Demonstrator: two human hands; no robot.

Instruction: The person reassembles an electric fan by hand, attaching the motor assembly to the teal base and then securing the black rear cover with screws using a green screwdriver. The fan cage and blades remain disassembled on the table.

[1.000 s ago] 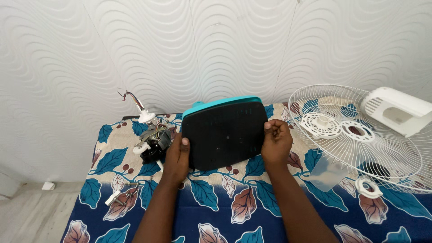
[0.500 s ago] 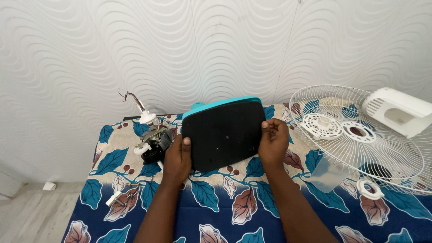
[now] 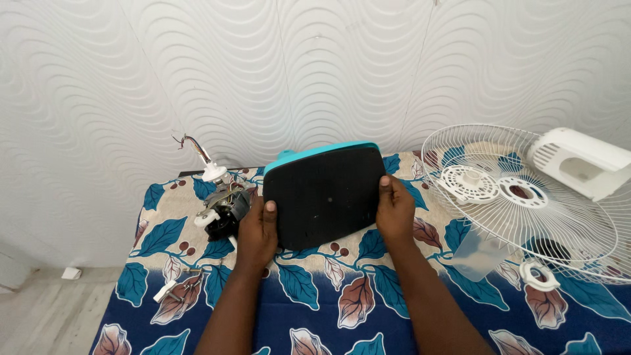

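1. Now my left hand (image 3: 257,231) clasps the left edge of the base (image 3: 325,195), thumb laid on its black underside and fingers behind it.
2. My right hand (image 3: 396,210) pinches the right edge the same way, so each grip is closed on the base.
3. That base is tilted up, black face toward me, teal rim along the top; its lower edge sits at the tabletop (image 3: 315,296), near the back wall.
4. Just left of my left hand lies a motor (image 3: 223,209), with loose wires (image 3: 190,142) rising from it.
5. Near the tabletop's left front edge lie some small screws (image 3: 176,288).
6. To the right, well apart from my right hand, a white fan grille (image 3: 526,204) rests, with a white housing (image 3: 582,162) at its far edge.
7. A white ring (image 3: 537,273) lies under the grille's near edge.
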